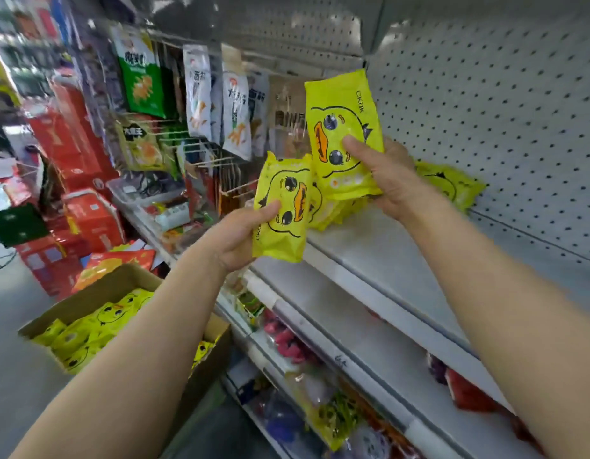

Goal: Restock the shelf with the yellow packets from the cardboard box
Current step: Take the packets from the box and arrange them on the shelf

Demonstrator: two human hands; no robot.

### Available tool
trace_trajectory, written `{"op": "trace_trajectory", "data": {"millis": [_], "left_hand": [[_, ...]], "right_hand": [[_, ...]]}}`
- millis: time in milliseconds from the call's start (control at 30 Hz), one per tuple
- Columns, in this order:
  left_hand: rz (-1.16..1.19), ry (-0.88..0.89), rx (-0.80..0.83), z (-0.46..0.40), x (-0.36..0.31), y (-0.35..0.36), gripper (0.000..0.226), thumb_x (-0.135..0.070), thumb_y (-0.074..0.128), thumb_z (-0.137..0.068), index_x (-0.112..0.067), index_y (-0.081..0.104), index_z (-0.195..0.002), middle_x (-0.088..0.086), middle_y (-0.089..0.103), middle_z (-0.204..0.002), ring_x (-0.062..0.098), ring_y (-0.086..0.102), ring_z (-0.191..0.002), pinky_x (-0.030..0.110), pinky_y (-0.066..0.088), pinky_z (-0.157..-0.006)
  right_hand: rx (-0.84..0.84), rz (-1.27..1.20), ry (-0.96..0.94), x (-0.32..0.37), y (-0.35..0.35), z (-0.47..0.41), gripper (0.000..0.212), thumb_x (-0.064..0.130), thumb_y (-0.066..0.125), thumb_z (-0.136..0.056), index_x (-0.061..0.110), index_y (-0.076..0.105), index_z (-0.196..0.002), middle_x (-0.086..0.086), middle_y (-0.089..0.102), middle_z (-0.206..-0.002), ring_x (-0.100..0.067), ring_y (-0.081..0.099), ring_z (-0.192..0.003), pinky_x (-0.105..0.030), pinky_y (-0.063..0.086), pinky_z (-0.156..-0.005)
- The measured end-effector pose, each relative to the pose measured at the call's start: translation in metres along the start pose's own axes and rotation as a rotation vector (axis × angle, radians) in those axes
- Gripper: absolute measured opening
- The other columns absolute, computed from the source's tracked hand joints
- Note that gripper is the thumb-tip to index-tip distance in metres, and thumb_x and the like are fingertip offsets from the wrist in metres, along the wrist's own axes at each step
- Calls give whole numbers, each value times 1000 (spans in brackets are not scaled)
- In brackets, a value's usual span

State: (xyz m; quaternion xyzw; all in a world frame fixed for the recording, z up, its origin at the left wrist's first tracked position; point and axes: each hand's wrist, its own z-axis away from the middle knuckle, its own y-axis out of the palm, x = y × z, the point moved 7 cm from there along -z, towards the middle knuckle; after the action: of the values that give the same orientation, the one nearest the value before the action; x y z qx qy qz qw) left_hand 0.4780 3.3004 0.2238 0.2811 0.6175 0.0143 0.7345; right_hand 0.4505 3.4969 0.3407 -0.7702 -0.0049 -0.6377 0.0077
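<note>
1. The left hand (235,238) grips one yellow packet (282,210), thumb curled over its face and fingers behind it. The packet is held in the air just off the front edge of the shelf (403,260).
2. The right hand (391,180) grips a second yellow packet (345,127), thumb pressed on the duck face printed on it and fingers wrapped behind. This packet stands nearly upright above the shelf's left end, and its lower left corner overlaps the first packet.
3. More yellow packets already lie on the shelf: a small heap (330,210) near the front left edge, partly hidden behind the two held packets, and one packet (452,183) farther back against the pegboard wall (502,111). I cannot count how many are in the heap.
4. One cardboard box (98,293) stands open on the floor at lower left. It holds many more yellow packets, partly hidden by the left forearm; an exact count is not possible.
5. Below are two lower shelves (369,352) with mixed snack bags, too blurred to count.
6. To the left, snack bags (197,94) hang on wire hooks, and red cartons (78,144) are stacked beyond them.
</note>
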Motion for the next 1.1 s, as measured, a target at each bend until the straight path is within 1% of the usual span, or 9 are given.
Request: {"op": "trace_trajectory", "data": {"millis": [100,133,233,300,433,567,733,867,1100], "left_hand": [[-158,-96,54,-22,-5,45,56,-33,81,-72,-12,67,-122,15,66,-124,37,54,-122,62,28,-109],[-215,-133,74,-30,-6,60,57,-32,85,-69,-11,68,-120,15,66,-123,38,56,-122,64,28,-109],[-340,-196,152,-54,-11,108,38,-14,69,-81,-7,65,-118,10,74,-105,24,72,-92,43,58,-83],[-453,-224,202,-73,-14,139,30,-8,63,-86,-5,64,-116,10,75,-100,21,73,-83,36,61,-75],[-792,-211,307,-122,-12,193,45,-11,72,-83,-6,60,-126,10,68,-120,21,67,-103,38,52,-96],[-1367,-83,403,-169,-11,236,69,-31,76,-83,-15,46,-143,1,45,-147,22,39,-138,35,30,-114],[-1791,1,480,-237,-10,254,76,-47,79,-75,-23,50,-140,-4,48,-142,22,46,-130,39,39,-108],[-1896,67,506,-279,-10,252,80,-42,83,-72,-19,49,-140,-1,51,-139,23,53,-120,40,44,-103],[-1873,291,561,-319,-1,255,70,-37,80,-76,-17,50,-136,3,51,-137,23,50,-120,34,43,-97]], "right_hand": [[-98,-5,-5,22,-61,12,25,18,75,-85,16,70,-110,-10,76,-102,-30,74,-89,-43,60,-67],[-129,2,4,27,-80,17,26,16,75,-85,14,70,-110,-11,76,-101,-31,74,-86,-41,60,-64],[-234,66,4,41,-135,30,23,9,77,-80,13,71,-102,-11,76,-98,-32,74,-87,-51,61,-73],[-296,128,-9,49,-167,40,22,6,77,-78,15,70,-97,-10,76,-95,-31,74,-85,-52,60,-76],[-397,273,-18,55,-217,58,24,9,80,-79,21,68,-97,-7,76,-98,-28,74,-77,-44,62,-69],[-482,404,16,55,-256,65,23,15,81,-78,27,69,-94,2,76,-94,-16,74,-80,-32,61,-68],[-559,532,82,55,-286,62,23,18,83,-78,25,70,-95,3,75,-92,-10,72,-77,-25,57,-65],[-597,582,94,53,-296,54,30,16,82,-78,22,70,-105,10,72,-90,2,67,-71,-11,50,-53],[-658,623,142,41,-304,38,35,18,84,-76,18,70,-108,8,72,-89,-3,68,-74,-17,50,-58]]}}
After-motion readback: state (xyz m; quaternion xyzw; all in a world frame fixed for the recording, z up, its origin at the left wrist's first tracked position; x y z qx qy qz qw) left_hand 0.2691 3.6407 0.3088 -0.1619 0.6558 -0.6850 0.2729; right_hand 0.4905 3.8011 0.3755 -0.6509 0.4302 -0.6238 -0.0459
